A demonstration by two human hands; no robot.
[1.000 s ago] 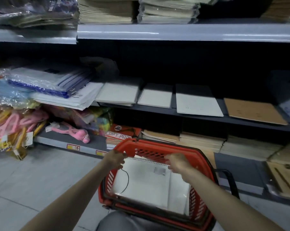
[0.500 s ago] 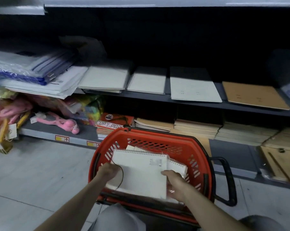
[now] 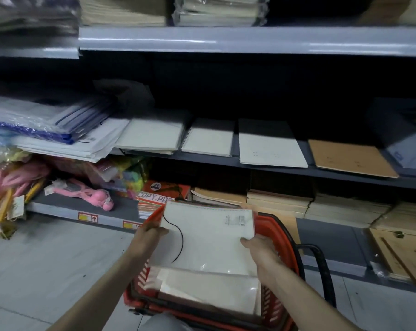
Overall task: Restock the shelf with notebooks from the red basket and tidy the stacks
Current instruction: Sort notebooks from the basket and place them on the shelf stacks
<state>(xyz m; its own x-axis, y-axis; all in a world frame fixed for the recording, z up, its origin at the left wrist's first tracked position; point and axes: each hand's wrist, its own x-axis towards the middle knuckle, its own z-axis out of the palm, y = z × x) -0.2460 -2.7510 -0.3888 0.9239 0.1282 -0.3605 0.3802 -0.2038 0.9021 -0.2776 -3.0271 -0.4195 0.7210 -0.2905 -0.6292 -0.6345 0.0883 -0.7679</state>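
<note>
Fingers (image 3: 160,231) of left hand (image 3: 149,236) & right hand (image 3: 259,248) pinch the notebook (image 3: 209,242) at 9 & 3 o'clock edges; I judge it light, bendy, slick-wrapped, so side grip w/ support underneath.

The notebook (image 3: 209,240) wears glossy clear plastic wrap. The basket (image 3: 284,237) is red slotted plastic. The shelf (image 3: 226,39) edge is smooth, shiny painted metal. A brown pad (image 3: 350,157) looks matt card.

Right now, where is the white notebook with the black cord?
Head view, lower centre: the white notebook is held over the red basket, left hand on its left edge, right hand on its right.
</note>
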